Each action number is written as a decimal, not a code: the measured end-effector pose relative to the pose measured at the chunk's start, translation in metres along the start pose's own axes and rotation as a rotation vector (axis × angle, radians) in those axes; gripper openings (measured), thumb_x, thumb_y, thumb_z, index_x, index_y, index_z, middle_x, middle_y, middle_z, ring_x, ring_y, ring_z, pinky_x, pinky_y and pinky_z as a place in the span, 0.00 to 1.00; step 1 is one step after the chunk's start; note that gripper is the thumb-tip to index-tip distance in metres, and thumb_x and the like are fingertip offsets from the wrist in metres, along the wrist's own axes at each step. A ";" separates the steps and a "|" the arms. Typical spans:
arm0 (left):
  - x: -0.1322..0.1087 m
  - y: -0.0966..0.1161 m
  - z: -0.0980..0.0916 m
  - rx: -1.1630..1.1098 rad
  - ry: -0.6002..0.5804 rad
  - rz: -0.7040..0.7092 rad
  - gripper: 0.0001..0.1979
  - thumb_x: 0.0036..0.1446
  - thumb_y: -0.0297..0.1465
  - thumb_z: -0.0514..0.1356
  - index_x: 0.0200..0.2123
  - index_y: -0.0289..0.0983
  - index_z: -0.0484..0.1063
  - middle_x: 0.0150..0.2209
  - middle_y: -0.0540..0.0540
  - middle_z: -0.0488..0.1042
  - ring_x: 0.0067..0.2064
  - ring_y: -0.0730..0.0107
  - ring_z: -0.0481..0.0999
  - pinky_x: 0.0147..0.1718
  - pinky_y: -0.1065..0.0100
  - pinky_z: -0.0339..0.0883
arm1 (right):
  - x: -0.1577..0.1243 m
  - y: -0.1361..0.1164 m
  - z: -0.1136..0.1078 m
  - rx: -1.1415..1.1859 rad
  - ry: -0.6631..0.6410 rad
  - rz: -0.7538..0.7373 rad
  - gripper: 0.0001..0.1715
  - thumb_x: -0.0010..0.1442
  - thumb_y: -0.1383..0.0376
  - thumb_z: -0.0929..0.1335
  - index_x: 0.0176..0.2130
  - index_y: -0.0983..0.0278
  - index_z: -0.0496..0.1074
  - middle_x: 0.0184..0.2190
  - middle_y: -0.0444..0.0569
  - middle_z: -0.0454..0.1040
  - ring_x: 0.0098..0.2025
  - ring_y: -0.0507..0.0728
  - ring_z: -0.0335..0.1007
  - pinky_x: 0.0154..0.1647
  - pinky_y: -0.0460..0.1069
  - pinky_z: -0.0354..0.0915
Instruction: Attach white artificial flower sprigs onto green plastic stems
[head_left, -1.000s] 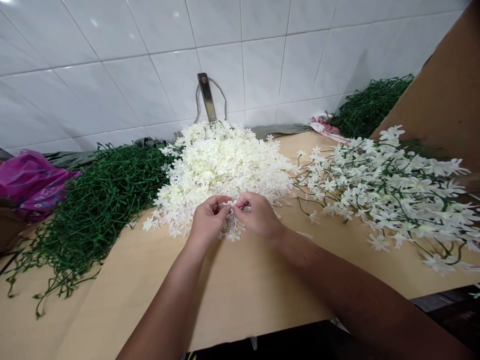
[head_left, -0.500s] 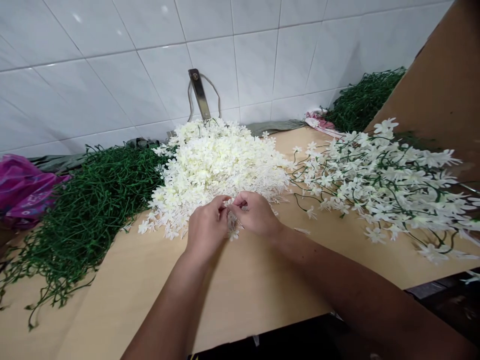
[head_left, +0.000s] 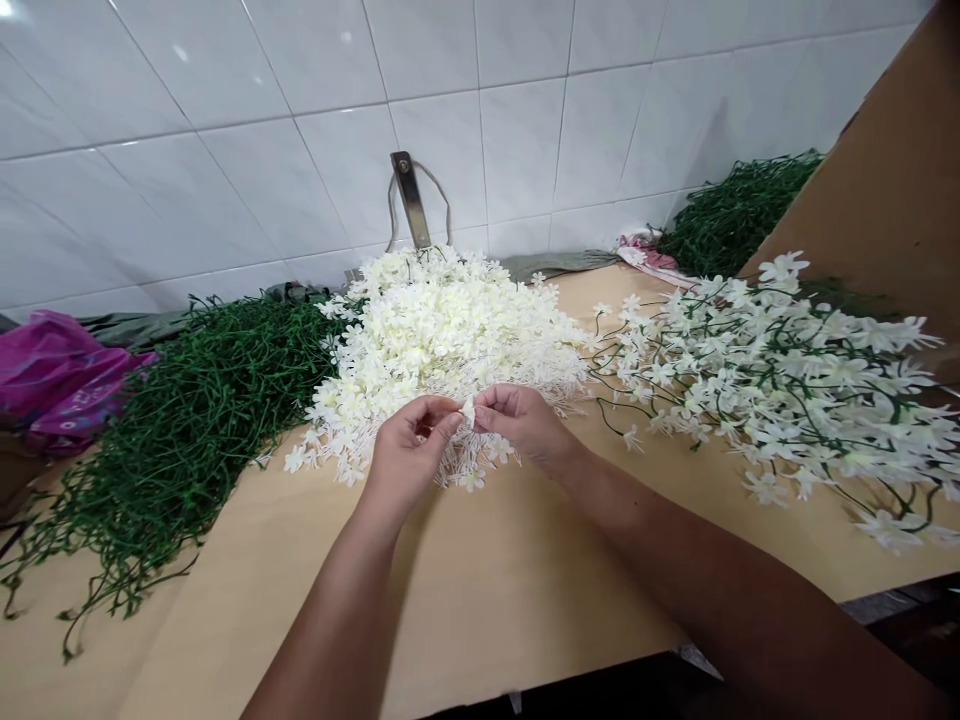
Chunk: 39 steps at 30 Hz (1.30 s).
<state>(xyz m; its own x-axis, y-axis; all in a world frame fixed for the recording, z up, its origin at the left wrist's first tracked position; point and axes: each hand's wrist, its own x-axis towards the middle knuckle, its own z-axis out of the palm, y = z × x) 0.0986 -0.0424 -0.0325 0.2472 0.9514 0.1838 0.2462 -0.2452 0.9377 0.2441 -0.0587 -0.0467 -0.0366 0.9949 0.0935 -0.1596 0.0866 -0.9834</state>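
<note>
A pale tiled wall (head_left: 315, 60) rises behind the tan desk (head_left: 487, 600) before you, with a brown cardboard panel (head_left: 877, 150) tilted over its back right corner. White flowers on green stems (head_left: 787, 370) spread toward the right edge, a tangle of bare green stems (head_left: 202, 390) sprawls along the left, and a heap of loose white blossoms (head_left: 450, 320) fills the middle toward the back edge. More green stems (head_left: 739, 210) sit at the back right corner; a purple bag (head_left: 60, 375) slumps toward the back left. Just in front of the heap, your left hand (head_left: 409, 445) and right hand (head_left: 529, 425) meet, the grip of each pinched at the fingertips on one small white flower piece (head_left: 468, 412), near a metal strip (head_left: 410, 200) against the wall.
</note>
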 end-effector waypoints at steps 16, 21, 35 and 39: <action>0.000 0.009 -0.003 -0.010 -0.150 -0.105 0.10 0.48 0.37 0.58 0.23 0.35 0.67 0.20 0.49 0.68 0.24 0.74 0.68 0.25 0.72 0.62 | -0.009 0.002 0.012 -0.252 0.114 -0.231 0.08 0.49 0.62 0.65 0.26 0.64 0.62 0.22 0.44 0.63 0.24 0.50 0.60 0.25 0.46 0.60; 0.039 -0.001 -0.075 0.533 0.150 -0.062 0.08 0.52 0.29 0.52 0.33 0.36 0.70 0.35 0.41 0.70 0.37 0.60 0.69 0.35 0.61 0.61 | -0.006 0.003 0.005 -0.295 0.158 -0.177 0.11 0.49 0.59 0.64 0.25 0.64 0.62 0.18 0.41 0.58 0.19 0.48 0.52 0.19 0.45 0.51; 0.094 -0.008 -0.166 1.184 0.416 0.054 0.10 0.51 0.33 0.53 0.28 0.41 0.74 0.36 0.43 0.72 0.42 0.57 0.69 0.41 0.60 0.55 | -0.001 0.004 0.002 -0.241 0.141 -0.133 0.15 0.45 0.56 0.67 0.23 0.65 0.62 0.17 0.41 0.59 0.19 0.48 0.51 0.19 0.45 0.50; 0.107 0.014 -0.188 1.022 0.526 0.024 0.13 0.50 0.36 0.54 0.34 0.35 0.73 0.29 0.44 0.74 0.33 0.62 0.71 0.34 0.64 0.60 | -0.001 0.004 0.002 -0.227 0.121 -0.111 0.16 0.45 0.55 0.67 0.23 0.66 0.63 0.16 0.41 0.59 0.19 0.47 0.50 0.18 0.44 0.48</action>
<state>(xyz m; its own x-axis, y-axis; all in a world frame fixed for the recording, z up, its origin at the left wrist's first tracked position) -0.0481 0.0914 0.0558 -0.1004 0.8454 0.5246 0.9514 -0.0727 0.2992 0.2412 -0.0599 -0.0507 0.0890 0.9765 0.1964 0.0694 0.1906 -0.9792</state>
